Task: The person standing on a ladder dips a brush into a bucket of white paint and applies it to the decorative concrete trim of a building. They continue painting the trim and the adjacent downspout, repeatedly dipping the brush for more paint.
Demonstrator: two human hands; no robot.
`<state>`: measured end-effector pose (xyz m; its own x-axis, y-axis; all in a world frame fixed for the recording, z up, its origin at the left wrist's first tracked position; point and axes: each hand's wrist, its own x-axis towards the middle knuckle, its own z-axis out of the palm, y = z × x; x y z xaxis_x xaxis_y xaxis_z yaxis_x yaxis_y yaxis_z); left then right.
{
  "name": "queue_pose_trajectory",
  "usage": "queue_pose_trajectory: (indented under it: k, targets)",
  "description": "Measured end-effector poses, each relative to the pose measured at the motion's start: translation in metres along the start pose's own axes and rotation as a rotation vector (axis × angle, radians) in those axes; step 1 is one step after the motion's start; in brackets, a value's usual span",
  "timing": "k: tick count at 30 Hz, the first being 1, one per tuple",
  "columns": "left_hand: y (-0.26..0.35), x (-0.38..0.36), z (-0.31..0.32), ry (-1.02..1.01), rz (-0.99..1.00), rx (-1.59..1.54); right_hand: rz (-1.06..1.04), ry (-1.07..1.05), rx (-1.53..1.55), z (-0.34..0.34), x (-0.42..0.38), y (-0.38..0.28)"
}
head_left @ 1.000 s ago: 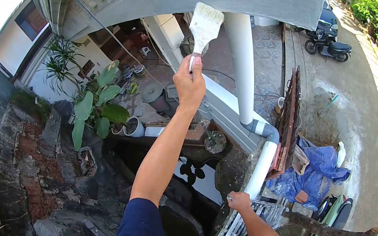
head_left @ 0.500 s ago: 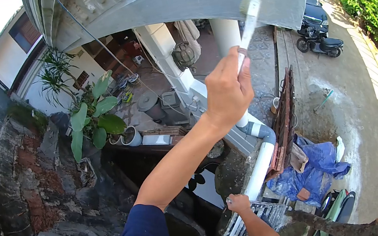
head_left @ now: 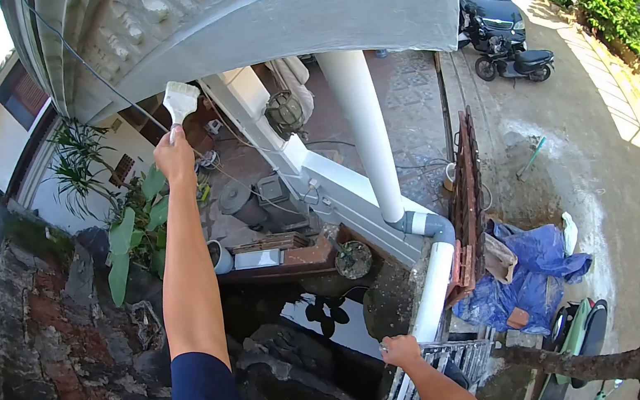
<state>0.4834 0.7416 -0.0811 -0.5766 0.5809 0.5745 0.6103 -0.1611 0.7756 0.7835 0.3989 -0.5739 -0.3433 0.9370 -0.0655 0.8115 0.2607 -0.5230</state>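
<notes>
My left hand (head_left: 176, 157) is stretched far out, wrapped round the handle of a wide paintbrush (head_left: 182, 103) with pale bristles. The bristles point up, just under the lower left edge of a grey curved concrete beam (head_left: 325, 19) in this view. My right hand (head_left: 401, 350) is low in the middle, its fingers closed in a fist. A small pale end sticks out at its left side; I cannot tell what it grips. Right beside that fist are a paint-spattered slatted metal frame (head_left: 438, 365) and a white pipe (head_left: 435, 291).
A tall white pipe (head_left: 365, 142) runs down to a grey elbow (head_left: 433, 226). Below lie a dark pond (head_left: 329, 311), rough rocks (head_left: 47, 327), plants (head_left: 122, 248) and a blue tarp (head_left: 525, 276). A motorbike (head_left: 521, 66) and a car (head_left: 489, 1) stand on the right.
My left hand has swung the paintbrush leftwards and down, away from the beam's right end. The view has shifted too. My right hand stays by the slatted frame.
</notes>
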Motion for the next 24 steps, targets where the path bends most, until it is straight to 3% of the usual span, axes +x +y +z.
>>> queue_pose_trajectory:
  k: [2,6,11,13,15,18,20,23,24]
  targets:
    - [0.007,-0.011,0.003,-0.007,0.093,0.014,0.000,-0.006,0.005,-0.002,0.002,0.001]
    - [0.109,-0.123,0.041,-0.069,0.449,-0.078,0.002,-0.013,-0.007,-0.004,0.001,0.001]
    - [0.184,-0.264,0.040,-0.455,0.636,-0.445,-0.019,0.032,0.020,-0.007,0.001,-0.001]
    - [0.199,-0.287,0.041,-0.683,0.736,-0.663,-0.029,0.058,0.025,-0.005,0.000,-0.001]
    - [0.208,-0.299,0.048,-0.739,0.796,-0.761,-0.020,0.051,0.021,-0.006,0.002,-0.001]
    - [0.195,-0.252,0.048,-0.819,0.636,-0.621,0.006,-0.008,0.000,-0.010,0.000,-0.004]
    - [0.158,-0.199,0.050,-0.614,0.438,-0.595,0.004,-0.026,-0.012,-0.011,0.002,-0.004]
    - [0.058,-0.097,0.038,-0.412,0.280,-0.392,-0.016,0.049,0.002,-0.005,0.003,-0.001]
    - [0.027,-0.065,0.030,-0.265,0.309,-0.198,-0.013,0.052,0.005,-0.002,0.005,-0.001]
